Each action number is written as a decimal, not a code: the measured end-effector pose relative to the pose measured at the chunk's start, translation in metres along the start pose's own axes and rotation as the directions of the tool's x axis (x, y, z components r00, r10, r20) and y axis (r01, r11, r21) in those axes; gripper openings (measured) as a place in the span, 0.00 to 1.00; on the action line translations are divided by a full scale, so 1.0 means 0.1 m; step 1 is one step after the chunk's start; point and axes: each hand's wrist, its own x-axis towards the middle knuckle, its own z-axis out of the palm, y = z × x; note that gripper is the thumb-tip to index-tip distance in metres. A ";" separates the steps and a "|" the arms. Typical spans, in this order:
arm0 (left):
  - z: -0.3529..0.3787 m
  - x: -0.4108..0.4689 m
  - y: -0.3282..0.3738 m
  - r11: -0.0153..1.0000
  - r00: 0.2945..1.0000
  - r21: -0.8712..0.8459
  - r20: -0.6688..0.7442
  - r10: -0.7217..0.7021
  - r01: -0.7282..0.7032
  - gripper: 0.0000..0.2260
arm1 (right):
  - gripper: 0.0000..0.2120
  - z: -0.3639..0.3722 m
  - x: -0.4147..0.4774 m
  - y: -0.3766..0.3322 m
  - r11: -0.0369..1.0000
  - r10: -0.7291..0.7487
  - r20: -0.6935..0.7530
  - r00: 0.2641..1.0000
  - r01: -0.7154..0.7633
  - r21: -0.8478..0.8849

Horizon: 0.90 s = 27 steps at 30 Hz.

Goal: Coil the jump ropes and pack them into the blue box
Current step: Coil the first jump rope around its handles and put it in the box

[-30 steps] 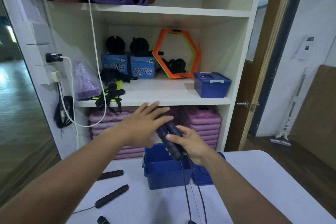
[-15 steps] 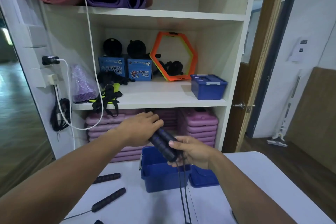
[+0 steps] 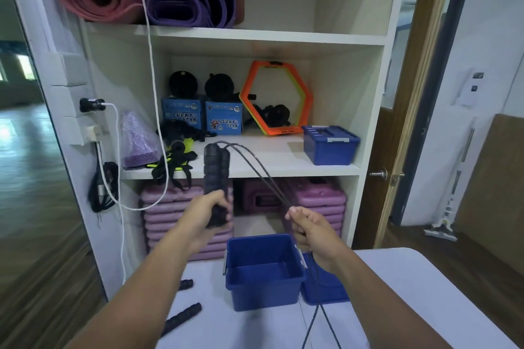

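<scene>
Lower down, jump rope out of frame.

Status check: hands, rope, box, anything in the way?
Left hand grips both handles upright. Right hand pinches the doubled cord, not yet coiled. Blue box open below, nothing blocking it. Second rope's handles on table.

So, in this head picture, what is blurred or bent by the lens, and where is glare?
Head view throughout: the wide lens bends straight lines, so the shelf unit leans at the sides; the floor at far left is smeared, with window glare; the cords between the handles in the left hand and the right hand look soft, yet the print on the cartons is readable.
</scene>
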 end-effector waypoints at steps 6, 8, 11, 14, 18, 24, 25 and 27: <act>0.58 0.01 0.10 0.953 0.997 -0.303 0.077 0.027 -0.003 0.01 | 0.15 0.33 -0.02 0.03 0.992 -0.011 0.021 1.000 0.013 -0.123; 0.66 0.05 0.15 0.912 0.996 -0.410 0.074 0.040 -0.006 0.02 | 0.16 0.37 -0.04 0.00 0.986 -0.001 0.035 0.999 0.007 -0.164; 0.67 0.13 0.25 0.884 0.997 -0.462 -0.033 0.068 -0.075 0.02 | 0.17 0.33 -0.14 -0.04 0.973 0.043 0.081 0.996 -0.023 -0.232; 0.50 0.22 0.39 0.949 0.985 -0.285 -0.146 0.094 -0.132 0.04 | 0.19 0.22 -0.26 -0.07 0.922 0.109 0.142 0.984 -0.046 -0.384; 0.20 0.23 0.49 0.919 0.985 0.370 -0.054 0.165 -0.133 0.15 | 0.15 0.04 -0.29 -0.17 0.798 0.099 0.154 0.983 0.014 -0.602; -0.19 0.15 0.44 0.338 0.961 0.908 0.273 -0.036 -0.246 0.24 | 0.11 -0.04 -0.16 -0.50 0.700 -0.022 0.174 0.984 0.140 -0.700; -0.20 0.09 0.43 0.290 0.946 0.916 0.313 -0.083 -0.277 0.25 | 0.11 -0.04 -0.14 -0.57 0.691 -0.041 0.176 0.983 0.156 -0.706; -0.20 -0.02 0.42 0.204 0.923 0.917 0.369 -0.108 -0.343 0.25 | 0.11 -0.01 -0.12 -0.68 0.689 -0.087 0.189 0.978 0.196 -0.697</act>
